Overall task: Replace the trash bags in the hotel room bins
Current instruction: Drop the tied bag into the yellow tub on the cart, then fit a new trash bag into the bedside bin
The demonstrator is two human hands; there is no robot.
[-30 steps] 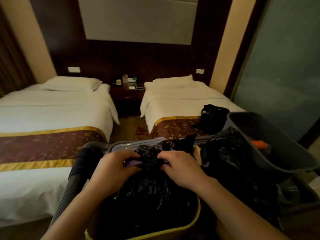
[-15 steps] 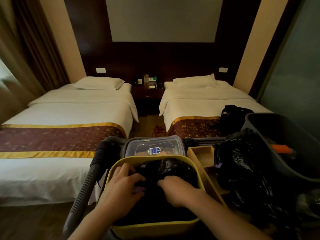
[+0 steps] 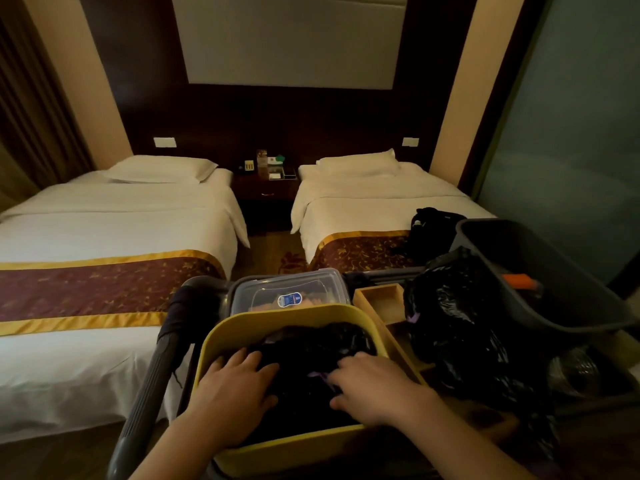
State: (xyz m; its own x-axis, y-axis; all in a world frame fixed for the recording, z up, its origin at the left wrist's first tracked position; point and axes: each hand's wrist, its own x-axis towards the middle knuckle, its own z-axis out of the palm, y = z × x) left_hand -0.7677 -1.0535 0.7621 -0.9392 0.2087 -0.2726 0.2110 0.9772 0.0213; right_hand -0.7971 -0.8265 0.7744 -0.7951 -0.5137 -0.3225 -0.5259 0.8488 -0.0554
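Note:
A yellow bin (image 3: 221, 344) stands on a cart in front of me, with a black trash bag (image 3: 318, 344) bunched inside it. My left hand (image 3: 235, 386) lies flat on the left side of the bag, fingers spread. My right hand (image 3: 367, 382) presses on the bag's right side by a purple drawstring (image 3: 320, 375). A second, full black trash bag (image 3: 453, 323) sits to the right on the cart. A dark grey bin (image 3: 540, 306) leans at the far right with an orange object inside.
A clear lidded box (image 3: 287, 289) and a wooden tray (image 3: 381, 299) sit behind the yellow bin. The cart's grey handle (image 3: 156, 375) runs along the left. Two made beds lie ahead with a nightstand (image 3: 266, 192) between them; a black backpack (image 3: 433, 226) rests on the right bed.
The black bag, lifted and bunched between both hands a second ago, now lies pushed down inside the yellow bin. Both hands have lowered and spread over it. The view has tilted up.

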